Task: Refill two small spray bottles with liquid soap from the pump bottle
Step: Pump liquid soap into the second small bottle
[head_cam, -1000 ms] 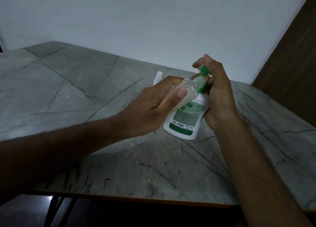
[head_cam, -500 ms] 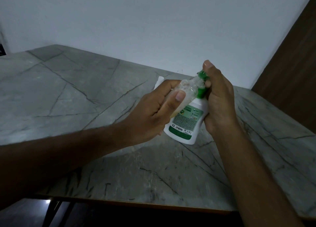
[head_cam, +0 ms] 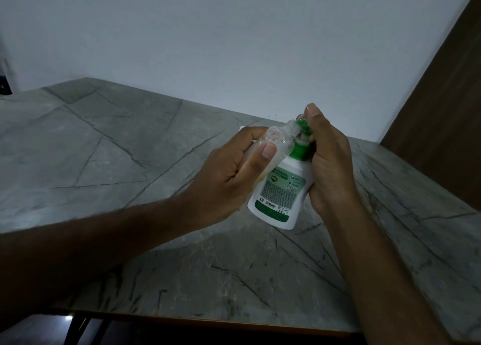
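My right hand (head_cam: 329,160) grips a white pump bottle (head_cam: 279,193) with a green label and green pump head (head_cam: 303,127), tilted above the table; the thumb rests over the pump head. My left hand (head_cam: 229,178) holds a small clear spray bottle (head_cam: 279,139), uncapped, tilted with its open mouth against the green pump nozzle. A small white object (head_cam: 242,128) peeks out behind my left hand on the table; what it is I cannot tell.
The grey marble table (head_cam: 130,162) stretches to the left and in front, its wooden front edge (head_cam: 208,322) near me. A white wall stands behind, and a brown wooden panel (head_cam: 442,97) rises at the right.
Both hands with the two bottles stayed together and shifted slightly; my right thumb has risen a little on the pump head. The clear bottle's mouth remains at the nozzle.
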